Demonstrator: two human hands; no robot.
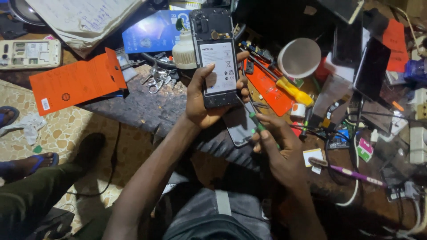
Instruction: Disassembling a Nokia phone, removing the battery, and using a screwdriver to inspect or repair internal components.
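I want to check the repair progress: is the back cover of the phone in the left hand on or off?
Off. The phone in the left hand shows its bare battery and inner frame.

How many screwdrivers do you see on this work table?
2. A green screwdriver is in the right hand, and a yellow screwdriver lies on the orange mat. More may be hidden in the clutter.

On your desk (147, 106): orange card folder (75, 82) at left, old white handset (29, 54) beyond it, key bunch (156, 80), white bottle (184, 51), yellow-handled screwdriver (293, 91), white round lid (299, 58), purple toothbrush (351, 174) at right. Blue sandal (40, 162) on the floor.
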